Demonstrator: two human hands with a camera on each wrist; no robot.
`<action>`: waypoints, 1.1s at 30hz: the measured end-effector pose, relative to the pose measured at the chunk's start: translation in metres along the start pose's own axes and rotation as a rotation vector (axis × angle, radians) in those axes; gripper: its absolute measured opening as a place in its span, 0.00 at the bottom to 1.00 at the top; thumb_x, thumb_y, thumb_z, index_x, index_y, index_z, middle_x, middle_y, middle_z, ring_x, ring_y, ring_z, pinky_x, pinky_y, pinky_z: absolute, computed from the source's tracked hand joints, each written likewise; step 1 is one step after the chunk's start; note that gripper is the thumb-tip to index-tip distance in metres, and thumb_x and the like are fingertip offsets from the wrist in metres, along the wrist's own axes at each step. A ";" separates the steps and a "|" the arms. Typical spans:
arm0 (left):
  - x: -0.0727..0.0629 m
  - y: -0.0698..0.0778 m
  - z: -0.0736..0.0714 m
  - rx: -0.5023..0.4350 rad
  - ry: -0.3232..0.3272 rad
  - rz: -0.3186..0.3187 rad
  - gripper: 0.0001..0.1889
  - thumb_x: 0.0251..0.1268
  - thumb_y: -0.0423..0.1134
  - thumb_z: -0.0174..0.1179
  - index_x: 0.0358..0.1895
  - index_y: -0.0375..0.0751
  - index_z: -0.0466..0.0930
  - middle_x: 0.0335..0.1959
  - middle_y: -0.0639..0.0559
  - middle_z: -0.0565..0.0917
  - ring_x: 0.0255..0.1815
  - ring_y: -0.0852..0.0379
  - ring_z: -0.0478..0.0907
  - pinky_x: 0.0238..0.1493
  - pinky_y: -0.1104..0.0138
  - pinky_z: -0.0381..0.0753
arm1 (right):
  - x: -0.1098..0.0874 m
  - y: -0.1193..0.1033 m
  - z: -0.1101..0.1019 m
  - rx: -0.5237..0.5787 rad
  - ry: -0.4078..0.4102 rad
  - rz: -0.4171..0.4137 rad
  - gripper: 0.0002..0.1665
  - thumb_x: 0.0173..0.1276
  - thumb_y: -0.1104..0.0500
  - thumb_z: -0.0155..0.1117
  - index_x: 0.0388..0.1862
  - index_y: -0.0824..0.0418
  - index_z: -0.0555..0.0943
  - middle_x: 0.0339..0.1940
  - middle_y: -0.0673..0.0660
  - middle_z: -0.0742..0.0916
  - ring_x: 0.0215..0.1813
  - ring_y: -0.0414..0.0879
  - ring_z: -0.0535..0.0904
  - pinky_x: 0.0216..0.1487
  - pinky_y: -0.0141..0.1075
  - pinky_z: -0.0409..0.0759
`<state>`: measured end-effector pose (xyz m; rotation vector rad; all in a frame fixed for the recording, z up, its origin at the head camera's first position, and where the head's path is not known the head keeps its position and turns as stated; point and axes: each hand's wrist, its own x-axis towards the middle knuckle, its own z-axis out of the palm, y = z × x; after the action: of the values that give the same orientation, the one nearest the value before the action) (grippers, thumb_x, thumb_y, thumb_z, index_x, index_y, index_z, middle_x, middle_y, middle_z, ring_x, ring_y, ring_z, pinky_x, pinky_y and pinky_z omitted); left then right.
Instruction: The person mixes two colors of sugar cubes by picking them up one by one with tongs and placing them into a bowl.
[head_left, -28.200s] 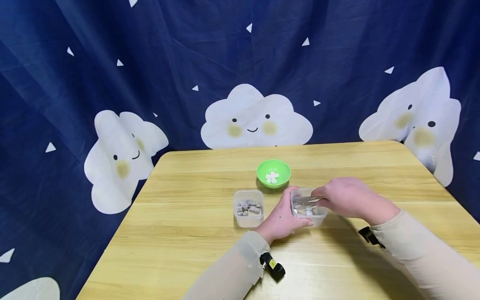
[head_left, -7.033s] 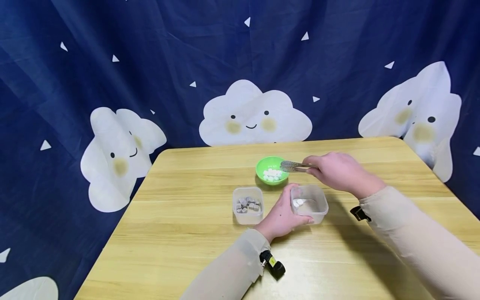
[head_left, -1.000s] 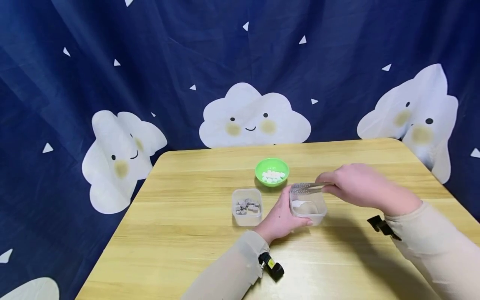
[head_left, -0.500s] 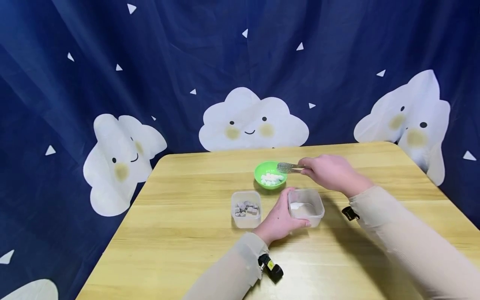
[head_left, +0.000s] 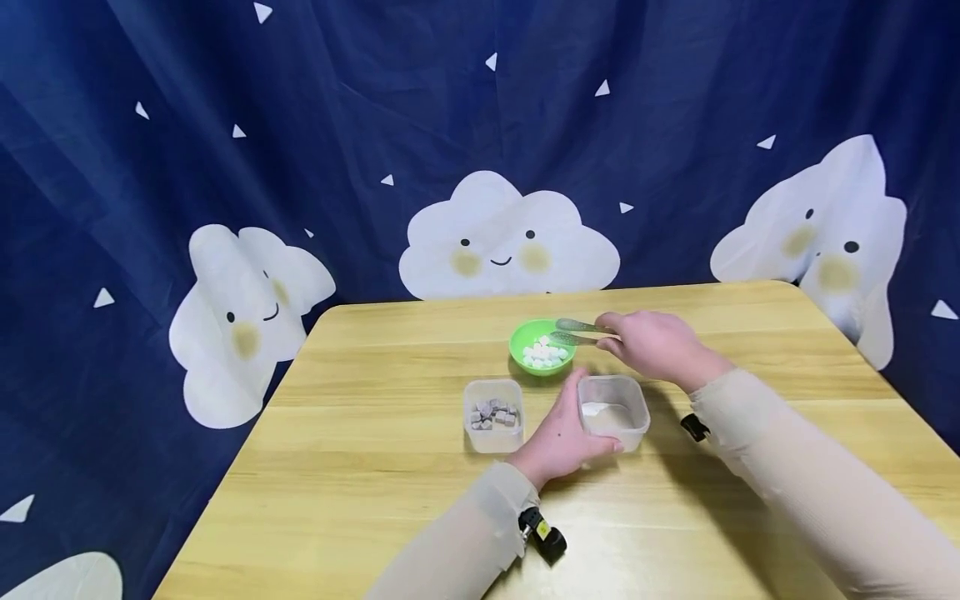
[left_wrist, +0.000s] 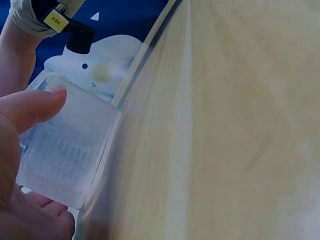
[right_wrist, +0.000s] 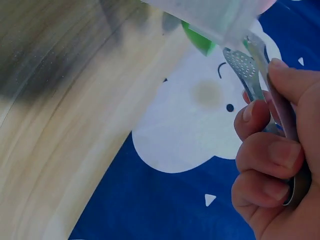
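My left hand (head_left: 558, 437) grips the side of a clear plastic container (head_left: 634, 437), its thumb (left_wrist: 42, 106) across the wall in the left wrist view. A little white stuff (head_left: 595, 408) lies at the bottom of that container. In my right hand (head_left: 660, 346) are metal tongs (head_left: 573, 339) with perforated tips, reaching over the right rim of a green bowl (head_left: 519, 342). Several white cubes (head_left: 545, 354) are heaped inside the bowl. The tong tips stand apart with nothing between them. In the right wrist view the fingers (right_wrist: 265, 155) curl round the tong arms.
Left of my left hand stands a second clear container (head_left: 493, 443) with several grey cubes (head_left: 495, 412) in it. Everything sits on a wooden table (head_left: 360, 433). A blue curtain (head_left: 360, 108) with clouds hangs behind the far edge.
Over the last second my right hand has carried the tongs from the container to the bowl, and their tips have spread. Since the oldest frame, white cubes have increased in the bowl and dwindled in the container.
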<state>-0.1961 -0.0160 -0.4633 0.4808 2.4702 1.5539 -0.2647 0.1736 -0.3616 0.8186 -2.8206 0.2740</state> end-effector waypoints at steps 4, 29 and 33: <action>-0.007 0.005 -0.006 0.033 -0.002 0.017 0.67 0.44 0.48 0.82 0.81 0.69 0.37 0.79 0.58 0.54 0.71 0.52 0.66 0.70 0.52 0.65 | -0.007 -0.003 -0.008 0.021 -0.015 0.033 0.21 0.73 0.47 0.64 0.57 0.58 0.81 0.37 0.56 0.89 0.35 0.53 0.84 0.33 0.54 0.81; -0.049 -0.020 -0.155 0.230 0.036 0.054 0.65 0.46 0.48 0.81 0.81 0.73 0.38 0.82 0.56 0.47 0.78 0.46 0.55 0.72 0.42 0.57 | -0.026 -0.055 -0.018 0.081 -0.028 -0.069 0.20 0.71 0.47 0.67 0.58 0.53 0.81 0.17 0.42 0.71 0.20 0.39 0.67 0.24 0.38 0.68; -0.049 -0.037 -0.157 0.159 -0.045 0.044 0.66 0.45 0.47 0.81 0.82 0.67 0.39 0.82 0.57 0.49 0.78 0.48 0.55 0.74 0.45 0.54 | -0.026 -0.072 -0.009 0.092 -0.021 -0.133 0.19 0.70 0.48 0.68 0.57 0.52 0.83 0.17 0.41 0.73 0.20 0.36 0.67 0.24 0.37 0.68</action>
<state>-0.2074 -0.1807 -0.4289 0.5916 2.5769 1.3527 -0.2027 0.1291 -0.3500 1.0297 -2.7745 0.3792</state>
